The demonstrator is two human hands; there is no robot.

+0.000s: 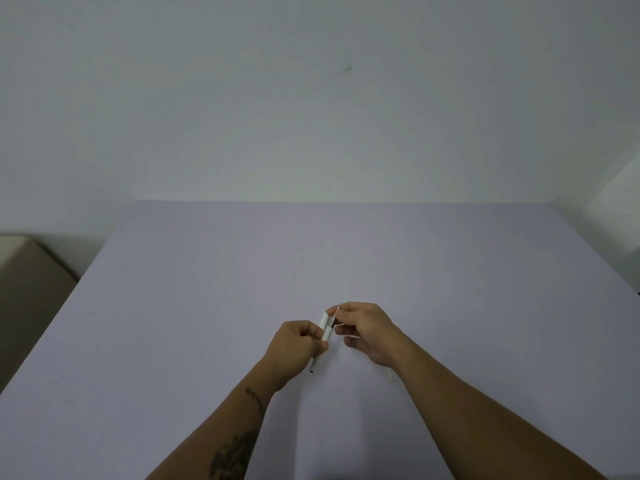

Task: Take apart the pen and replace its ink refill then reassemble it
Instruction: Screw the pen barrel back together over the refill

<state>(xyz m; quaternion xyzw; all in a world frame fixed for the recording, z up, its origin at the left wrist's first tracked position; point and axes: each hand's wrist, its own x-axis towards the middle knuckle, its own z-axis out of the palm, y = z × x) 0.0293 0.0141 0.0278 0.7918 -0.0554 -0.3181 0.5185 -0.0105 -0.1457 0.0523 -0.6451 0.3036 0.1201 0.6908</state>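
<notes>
My left hand [294, 344] grips a white pen barrel [326, 334] that slants up and to the right; its lower end [312, 368] sticks out below the fist. A second short white piece [324, 319], perhaps the cap, also rests against the left fingers. My right hand [367, 332] pinches the thin dark tip section [333, 319] at the barrel's upper end between thumb and forefinger. Both hands hover just above the lilac table [207, 306]. I cannot tell whether the tip is joined to the barrel.
A pale wall rises behind the table's far edge [346, 201]. A beige box or seat [31, 271] stands off the left side. A small pale object [391, 375] peeks out under my right wrist on the table.
</notes>
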